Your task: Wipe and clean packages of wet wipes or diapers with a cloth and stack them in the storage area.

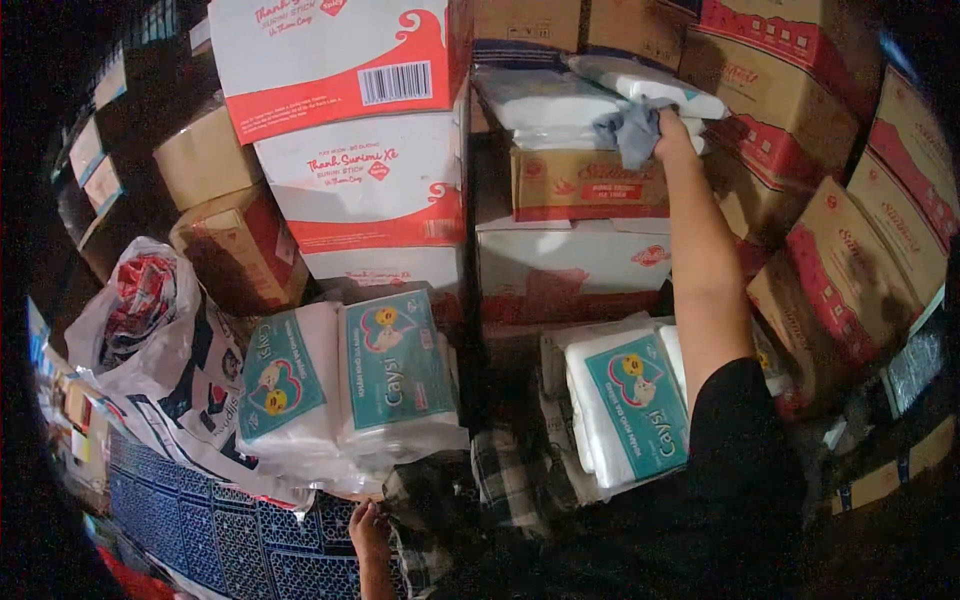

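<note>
My right hand (674,138) reaches far forward, its fingers closed on a crumpled grey-blue cloth (634,134). The cloth lies against a white plastic-wrapped pack (655,84) on top of a stack. Another wrapped white pack (545,100) lies beside it, and both rest over a brown carton (585,185). Low in the view, my left hand (369,527) has its fingers curled together; what they hold, if anything, I cannot make out. Just beyond it sit soft white packs with teal labels (395,360). More such packs (630,405) lie under my right arm.
White and red cartons (365,195) stand stacked ahead, left of centre. Brown and red cartons (770,100) rise at the right. A white plastic bag (150,370) with red crumpled contents stands at the left, by a blue patterned mat (210,515). Checked cloth (505,485) shows near me.
</note>
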A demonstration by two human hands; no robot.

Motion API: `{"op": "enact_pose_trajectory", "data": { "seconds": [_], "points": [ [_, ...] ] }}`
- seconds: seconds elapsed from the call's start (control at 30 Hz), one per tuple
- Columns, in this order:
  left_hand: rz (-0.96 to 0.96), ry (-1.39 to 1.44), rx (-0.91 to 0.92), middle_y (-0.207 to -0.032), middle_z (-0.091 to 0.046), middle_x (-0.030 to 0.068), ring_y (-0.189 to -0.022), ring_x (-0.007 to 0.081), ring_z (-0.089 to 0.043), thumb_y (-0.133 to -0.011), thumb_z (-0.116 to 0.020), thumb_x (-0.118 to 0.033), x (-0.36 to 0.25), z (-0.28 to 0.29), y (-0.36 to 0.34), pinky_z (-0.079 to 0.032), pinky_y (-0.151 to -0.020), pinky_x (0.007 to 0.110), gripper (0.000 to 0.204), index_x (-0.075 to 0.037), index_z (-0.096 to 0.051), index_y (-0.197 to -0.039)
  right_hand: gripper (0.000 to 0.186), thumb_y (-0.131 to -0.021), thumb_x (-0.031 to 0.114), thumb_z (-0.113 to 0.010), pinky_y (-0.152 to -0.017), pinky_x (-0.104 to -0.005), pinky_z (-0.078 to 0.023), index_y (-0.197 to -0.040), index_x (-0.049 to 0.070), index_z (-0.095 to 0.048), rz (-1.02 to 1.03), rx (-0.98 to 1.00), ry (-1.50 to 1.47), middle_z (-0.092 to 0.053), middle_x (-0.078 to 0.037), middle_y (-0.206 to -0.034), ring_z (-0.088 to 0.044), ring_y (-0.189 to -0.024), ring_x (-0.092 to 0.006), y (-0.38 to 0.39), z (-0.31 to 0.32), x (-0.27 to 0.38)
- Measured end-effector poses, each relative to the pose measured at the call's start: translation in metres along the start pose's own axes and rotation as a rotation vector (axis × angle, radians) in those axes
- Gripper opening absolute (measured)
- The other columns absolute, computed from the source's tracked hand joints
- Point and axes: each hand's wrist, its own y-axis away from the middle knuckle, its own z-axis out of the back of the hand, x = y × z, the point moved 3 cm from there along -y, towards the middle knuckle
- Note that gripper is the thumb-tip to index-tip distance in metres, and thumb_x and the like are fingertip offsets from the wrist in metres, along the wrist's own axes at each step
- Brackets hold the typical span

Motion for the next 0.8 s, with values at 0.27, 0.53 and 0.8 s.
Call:
{"op": "enact_pose_trajectory", "data": {
  "seconds": [0.27, 0.53, 0.8],
  "points": [
    [-0.136, -0.012, 0.145, -0.075, -0.056, 0.0045, -0.056, 0.0111, -0.049, -0.083, -0.058, -0.014, -0.001, -0.029, 0.009, -0.037, -0.049, 0.025, 0.024, 0.0, -0.053, -0.102, 0.019, -0.086, 0.019, -0.049, -0.066, -0.0366, -0.049, -0.098, 0.005, -0.054, 0.144, 0.037, 0.055, -0.059, -0.005, -0.09, -0.058, -0.081, -0.0213, 0.033, 0.044, 0.023],
    [-0.299, -0.252, 0.432, -0.085, -0.054, 0.0042, -0.075, 0.0111, -0.052, -0.083, -0.06, -0.014, -0.014, -0.07, 0.04, -0.042, -0.064, 0.023, 0.035, 0.001, -0.048, -0.111, 0.033, -0.083, 0.03, -0.049, -0.078, -0.035, -0.046, -0.107, 0.008, -0.054, 0.351, -0.018, 0.088, -0.059, -0.005, -0.097, -0.057, -0.088, -0.0213, 0.202, 0.072, 0.101],
    [-0.16, -0.282, 0.886, -0.111, -0.053, 0.007, -0.102, 0.0175, -0.05, -0.085, -0.057, -0.023, -0.036, -0.141, 0.101, -0.04, -0.087, 0.031, 0.041, -0.004, -0.045, -0.119, 0.04, -0.082, 0.029, -0.048, -0.088, -0.0379, -0.042, -0.114, 0.005, -0.052, 1.075, 0.323, 1.371, -0.05, -0.012, -0.118, -0.048, -0.107, -0.0221, 0.289, 0.23, 0.122]
  ]
}}
